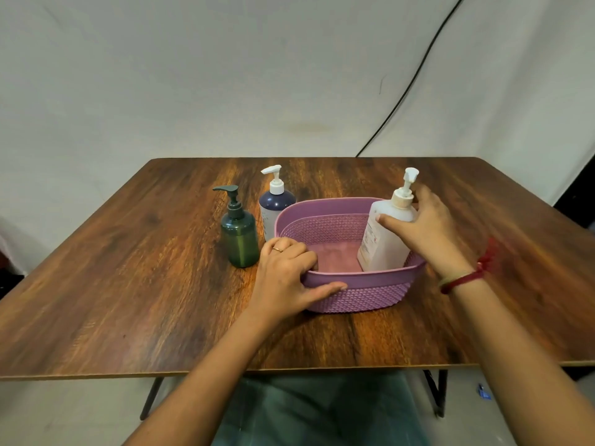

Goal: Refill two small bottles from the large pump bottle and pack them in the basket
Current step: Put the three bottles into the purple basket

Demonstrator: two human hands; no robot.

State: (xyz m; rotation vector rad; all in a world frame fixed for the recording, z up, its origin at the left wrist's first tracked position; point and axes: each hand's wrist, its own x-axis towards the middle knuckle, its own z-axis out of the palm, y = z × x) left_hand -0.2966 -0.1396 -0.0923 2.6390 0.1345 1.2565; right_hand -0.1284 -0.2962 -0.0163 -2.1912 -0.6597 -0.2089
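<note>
A purple woven basket [325, 222] sits mid-table. My left hand [286, 278] grips its near-left rim, thumb outside and fingers over the edge. Inside the basket at its right end stands a white pump bottle [383, 246] with a beige collar, and my right hand [425, 228] is wrapped around its shoulder. A small dark green pump bottle [240, 238] stands on the table left of the basket. Behind it, touching the basket's far-left corner, is a dark blue bottle [276, 204] with a white pump.
The wooden table [128, 284] has open surface to the left, right and front of the basket. A black cable [412, 82] hangs down the white backdrop behind the table. My lap in green fabric shows below the table's front edge.
</note>
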